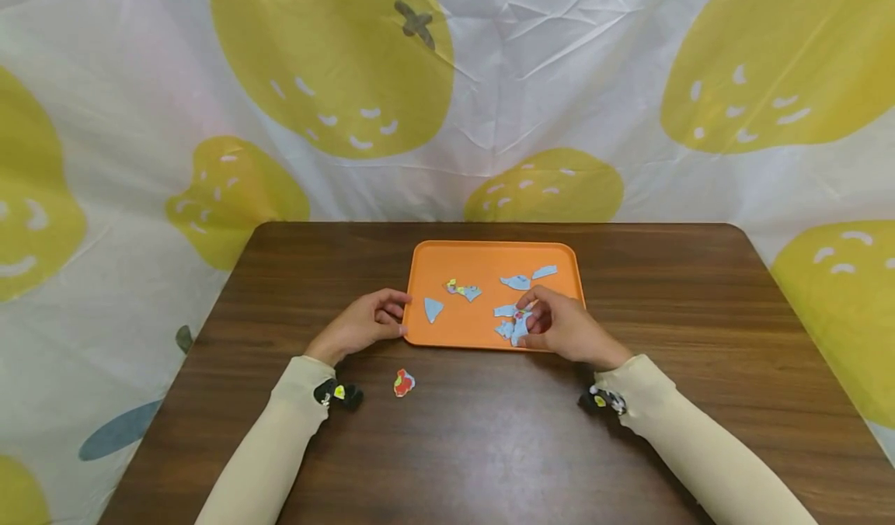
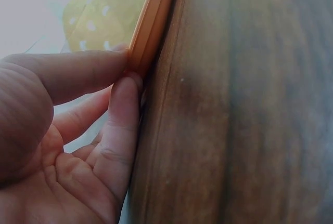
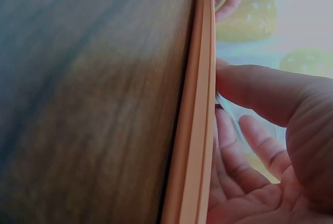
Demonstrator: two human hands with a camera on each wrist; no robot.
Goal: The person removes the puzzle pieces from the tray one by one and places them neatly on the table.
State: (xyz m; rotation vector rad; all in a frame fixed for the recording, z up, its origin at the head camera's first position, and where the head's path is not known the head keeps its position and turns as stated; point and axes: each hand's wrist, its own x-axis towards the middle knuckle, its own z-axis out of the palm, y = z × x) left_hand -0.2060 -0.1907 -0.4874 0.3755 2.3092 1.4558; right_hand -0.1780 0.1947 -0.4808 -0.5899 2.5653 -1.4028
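Observation:
An orange tray lies on the table with several irregular light-blue picture pieces in it. At its left edge, my left hand holds the rim, thumb and fingers against it in the left wrist view. Over the tray's right part, my right hand pinches a light-blue piece with a red patch, thumb near and fingers behind. In the right wrist view, the tray wall hides most of that piece. Other pieces, one at the left and one with yellow print, lie flat nearby.
A red picture piece lies on the brown wooden table, in front of the tray's left corner. Two more light-blue pieces lie behind my right hand. A white cloth with yellow fruit prints hangs behind the table.

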